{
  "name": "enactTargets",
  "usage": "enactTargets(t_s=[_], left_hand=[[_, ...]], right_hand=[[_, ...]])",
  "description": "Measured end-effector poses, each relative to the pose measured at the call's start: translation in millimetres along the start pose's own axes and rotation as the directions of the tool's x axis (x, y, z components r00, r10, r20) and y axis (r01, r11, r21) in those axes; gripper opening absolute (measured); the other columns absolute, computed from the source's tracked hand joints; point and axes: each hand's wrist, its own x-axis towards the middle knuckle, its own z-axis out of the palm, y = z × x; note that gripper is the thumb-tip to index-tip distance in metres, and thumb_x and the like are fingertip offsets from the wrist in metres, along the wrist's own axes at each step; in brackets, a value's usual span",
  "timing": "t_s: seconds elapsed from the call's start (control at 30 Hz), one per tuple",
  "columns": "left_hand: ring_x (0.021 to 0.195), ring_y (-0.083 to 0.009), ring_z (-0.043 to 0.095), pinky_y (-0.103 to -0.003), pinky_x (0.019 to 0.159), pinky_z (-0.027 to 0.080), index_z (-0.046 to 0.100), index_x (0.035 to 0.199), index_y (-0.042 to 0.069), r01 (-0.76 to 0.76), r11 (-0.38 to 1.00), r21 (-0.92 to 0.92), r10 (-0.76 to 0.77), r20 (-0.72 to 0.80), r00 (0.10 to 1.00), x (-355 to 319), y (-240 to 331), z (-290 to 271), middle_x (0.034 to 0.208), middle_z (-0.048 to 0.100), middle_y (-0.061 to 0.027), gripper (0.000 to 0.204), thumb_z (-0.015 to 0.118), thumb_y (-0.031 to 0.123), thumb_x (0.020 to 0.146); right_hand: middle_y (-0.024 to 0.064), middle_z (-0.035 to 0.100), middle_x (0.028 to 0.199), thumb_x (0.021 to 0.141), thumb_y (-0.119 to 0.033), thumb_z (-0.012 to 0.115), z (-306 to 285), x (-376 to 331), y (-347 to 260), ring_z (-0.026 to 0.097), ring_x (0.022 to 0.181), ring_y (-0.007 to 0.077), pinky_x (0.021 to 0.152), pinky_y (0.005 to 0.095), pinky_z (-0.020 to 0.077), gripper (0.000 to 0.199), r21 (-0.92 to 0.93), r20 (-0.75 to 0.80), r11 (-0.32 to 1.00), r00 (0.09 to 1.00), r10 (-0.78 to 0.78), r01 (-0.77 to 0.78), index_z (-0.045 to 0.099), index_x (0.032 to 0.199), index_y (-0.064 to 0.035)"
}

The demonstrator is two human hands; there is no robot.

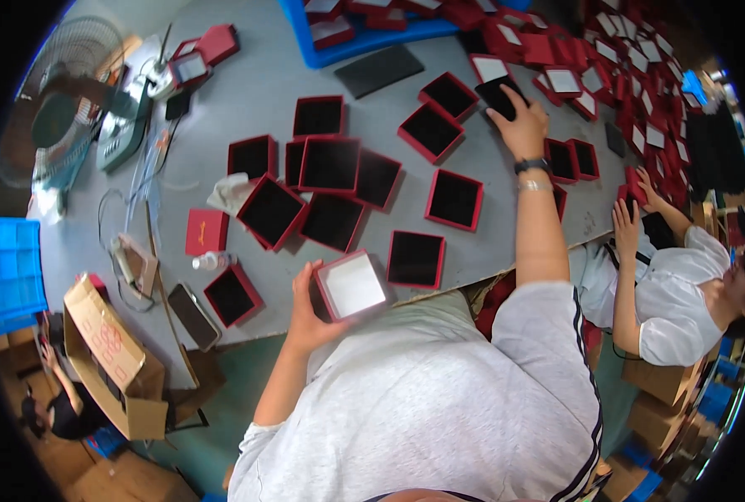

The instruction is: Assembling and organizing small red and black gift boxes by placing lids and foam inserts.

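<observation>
My left hand grips a small square red box with a white inside, held just above the near edge of the grey table. Stretched far across the table, my right hand rests its fingers on a black square pad, with a watch and bracelet on the wrist. Several open red boxes with black lining lie between the hands, such as one box right beside the held box and another box near my right forearm.
A heap of red boxes fills the far right. A blue tray sits at the back. A fan, cables, a phone and a cardboard carton stand left. Another person in white works at the right.
</observation>
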Motion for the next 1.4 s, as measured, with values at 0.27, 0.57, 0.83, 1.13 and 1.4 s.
enactTargets(t_s=[0.27,0.57,0.83,1.13,1.4], left_hand=[[0.132,-0.0334,0.043,-0.046,0.109,0.034,0.002,0.155,0.014,-0.135,0.937,-0.323,0.172,0.091,0.981,7,49,0,0.143,0.037,-0.0186,0.135,0.093,0.013,0.055],[0.127,-0.0347,0.047,-0.046,0.100,0.044,0.019,0.151,0.019,-0.229,0.917,-0.327,0.271,0.089,0.959,-10,69,2,0.140,0.039,-0.0202,0.124,0.094,0.013,0.053],[0.126,-0.0414,0.048,-0.048,0.099,0.047,0.065,0.106,0.013,-0.355,0.910,-0.216,0.377,0.071,0.924,-17,74,-4,0.139,0.038,-0.0214,0.058,0.093,0.019,0.055],[0.128,-0.0435,0.046,-0.052,0.104,0.042,0.069,0.097,0.010,-0.294,0.911,-0.290,0.321,0.047,0.946,-18,67,-8,0.144,0.035,-0.0235,0.049,0.093,0.021,0.056],[0.133,-0.0491,0.038,-0.054,0.103,0.042,0.059,0.100,0.015,-0.358,0.873,-0.333,0.363,-0.050,0.931,-17,60,-1,0.152,0.022,-0.0249,0.051,0.091,0.016,0.061]], right_hand=[[0.0196,0.041,0.141,0.077,-0.052,0.072,-125,-200,-152,0.035,0.135,0.0381,0.112,0.0577,0.0229,0.053,0.724,0.249,0.505,0.505,-0.827,0.470,0.066,0.124,-0.0284],[0.0175,0.036,0.146,0.083,-0.054,0.065,-149,-243,-144,0.034,0.135,0.0374,0.113,0.0551,0.0253,0.051,0.652,0.259,0.534,0.503,-0.824,0.538,0.061,0.130,-0.0322],[0.0210,0.029,0.152,0.086,-0.049,0.065,-138,-244,-120,0.024,0.141,0.0422,0.114,0.0551,0.0213,0.052,0.835,0.235,0.451,0.537,-0.810,0.315,0.059,0.133,-0.0271],[0.0199,0.033,0.152,0.085,-0.057,0.060,-38,-221,-120,0.023,0.142,0.0461,0.111,0.0658,0.0163,0.068,0.117,0.282,0.892,0.847,-0.451,0.436,0.045,0.144,-0.0262],[0.0155,0.042,0.148,0.090,-0.053,0.056,-28,-169,-18,0.032,0.139,0.0437,0.109,0.0648,0.0209,0.058,-0.063,0.218,0.962,0.944,-0.246,0.265,0.047,0.141,-0.0261]])
